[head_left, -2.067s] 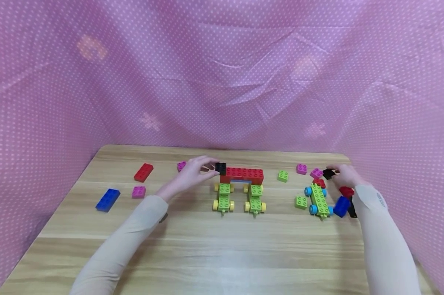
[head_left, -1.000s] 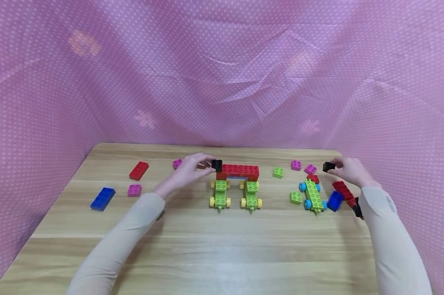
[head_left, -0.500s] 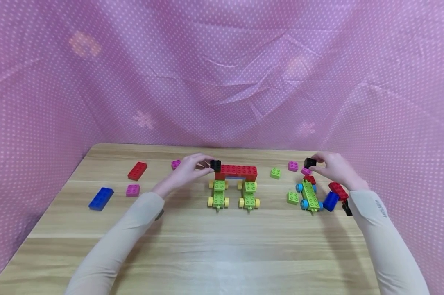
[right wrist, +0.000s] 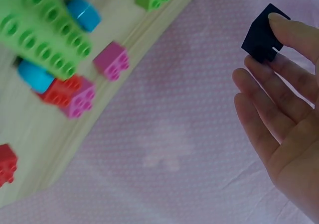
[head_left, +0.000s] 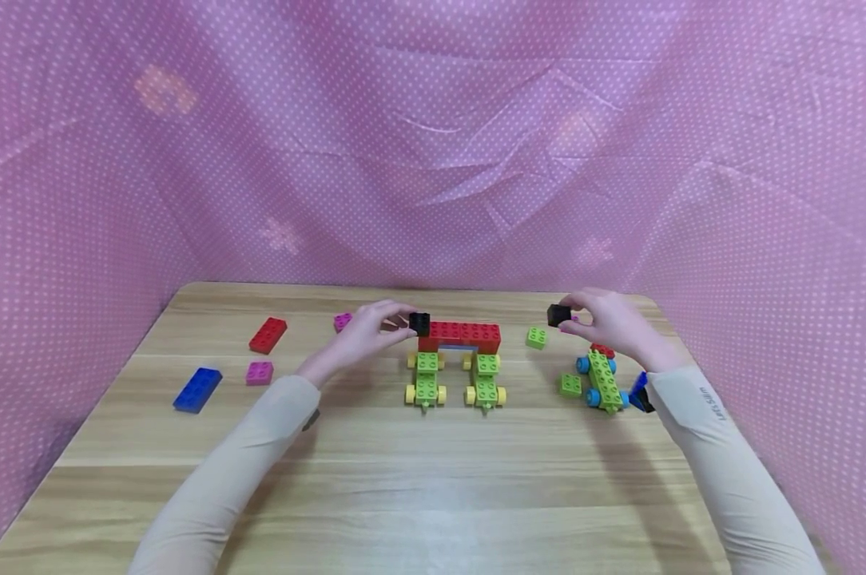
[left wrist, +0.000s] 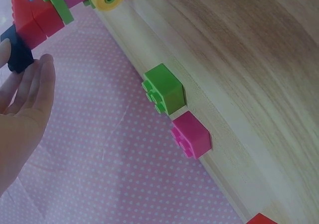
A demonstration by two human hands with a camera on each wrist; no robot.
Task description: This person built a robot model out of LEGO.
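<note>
A red bridge of bricks (head_left: 462, 335) spans two green wheeled bases with yellow wheels (head_left: 426, 380) (head_left: 486, 380) at mid table. My left hand (head_left: 403, 323) pinches a black brick (head_left: 419, 323) against the bridge's left end; the left wrist view shows that black brick (left wrist: 17, 56) between thumb and fingertips (left wrist: 44, 67) beside the red bricks (left wrist: 30, 22). My right hand (head_left: 571, 315) holds a second black brick (head_left: 558, 315) in the air, right of the bridge. In the right wrist view that black brick (right wrist: 262, 32) sits pinched at the fingertips (right wrist: 286, 27).
A green plate on blue wheels (head_left: 601, 381) lies below my right hand, with small green bricks (head_left: 537, 337) (head_left: 570, 385), a red brick (head_left: 602, 350) and a blue brick (head_left: 638, 393) around it. A red brick (head_left: 268, 334), blue brick (head_left: 198, 388) and magenta bricks (head_left: 259, 372) (head_left: 343, 321) lie left. Pink cloth surrounds the table.
My right hand picked a black brick from the pile at the right and carried it up and leftward. My left hand stayed at the bridge's left end.
</note>
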